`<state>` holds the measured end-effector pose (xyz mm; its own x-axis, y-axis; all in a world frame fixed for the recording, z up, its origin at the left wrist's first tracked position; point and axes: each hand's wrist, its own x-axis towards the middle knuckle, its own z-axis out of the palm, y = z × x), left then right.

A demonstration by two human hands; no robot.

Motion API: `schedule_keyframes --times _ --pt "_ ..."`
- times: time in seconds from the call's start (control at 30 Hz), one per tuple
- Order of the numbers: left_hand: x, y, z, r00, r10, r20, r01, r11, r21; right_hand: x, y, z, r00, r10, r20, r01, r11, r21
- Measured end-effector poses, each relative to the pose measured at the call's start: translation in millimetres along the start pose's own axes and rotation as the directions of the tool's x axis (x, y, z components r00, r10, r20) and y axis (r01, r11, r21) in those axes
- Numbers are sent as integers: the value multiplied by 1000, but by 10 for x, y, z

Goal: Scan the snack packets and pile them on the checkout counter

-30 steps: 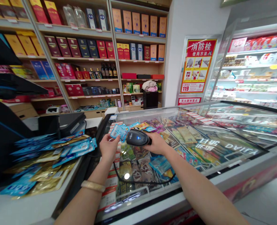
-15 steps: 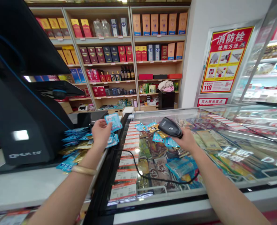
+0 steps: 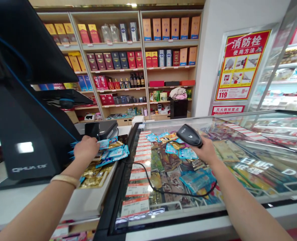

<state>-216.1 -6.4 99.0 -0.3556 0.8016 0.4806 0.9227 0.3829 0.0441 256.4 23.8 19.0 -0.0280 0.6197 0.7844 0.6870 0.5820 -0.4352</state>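
Head view: the left hand [image 3: 86,149] lies palm down, fingers spread loosely, on the pile of small blue and gold foil sachets [image 3: 105,157] on the white worktop [image 3: 25,201], beside the black register stand [image 3: 30,134]. The right hand [image 3: 206,150] has its fingers wrapped round the black corded handheld scanner [image 3: 189,135], held above more sachets on the glass freezer lid [image 3: 251,160]

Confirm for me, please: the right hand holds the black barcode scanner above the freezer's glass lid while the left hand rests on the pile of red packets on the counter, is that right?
Not quite. In the head view, the packets under the left hand are blue and gold, not red. The right hand does hold the black barcode scanner above the freezer's glass lid.
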Motion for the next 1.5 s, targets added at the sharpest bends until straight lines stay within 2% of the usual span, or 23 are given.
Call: schedule_keyframes --times 0.07,0.1,0.2,0.3,0.37,0.47,0.57,0.63,0.73,0.8,0.9,1.03,1.17,1.27,1.37,1.5 --pt "-41 29 -38 999 37 -37 -33 995 99 24 5 -56 1000 16 -9 -16 1000 -20" --pt "-53 57 -56 994 62 -95 -51 992 116 39 4 -90 1000 23 -11 -23 999 -31" --pt "-60 259 -68 952 138 -274 -128 990 55 87 5 -185 998 66 5 -66 996 -62" --pt "-99 712 13 907 274 -320 -317 945 -87 120 31 -244 992 116 -43 -121 984 -128" --pt "-196 1139 104 863 399 -311 -474 851 -224 130 55 -258 989 138 -60 -145 978 -153" --pt "-451 1845 253 780 574 -251 -623 669 -405 131 86 -257 985 166 -54 -172 972 -161" --pt "-737 2453 374 689 709 -150 -683 568 -459 130 115 -245 981 190 -43 -194 968 -160" --pt "-872 2737 435 644 763 -46 -689 554 -467 131 139 -238 976 216 -43 -220 961 -166" --pt "-946 2974 505 600 792 115 -677 579 -455 136 176 -227 968 248 -35 -250 952 -175" --pt "-932 3038 538 581 796 171 -673 588 -448 142 193 -217 965 259 -28 -260 950 -174" --pt "-890 3067 564 562 806 188 -678 578 -453 150 197 -197 964 264 -36 -266 948 -175" --pt "-899 3059 572 574 801 169 -664 576 -477 155 177 -159 966 256 -31 -257 946 -198" --pt "-973 2966 571 621 783 40 -643 538 -545 144 173 -125 969 247 3 -241 951 -195" --pt "-998 2790 554 681 732 -32 -609 542 -579 133 176 -116 969 245 14 -238 954 -180" --pt "-949 2513 524 753 654 -72 -580 608 -543 131 153 -117 973 226 43 -216 963 -159" --pt "-802 2075 491 810 575 -115 -562 705 -431 139 54 -86 974 115 194 -90 987 -132"
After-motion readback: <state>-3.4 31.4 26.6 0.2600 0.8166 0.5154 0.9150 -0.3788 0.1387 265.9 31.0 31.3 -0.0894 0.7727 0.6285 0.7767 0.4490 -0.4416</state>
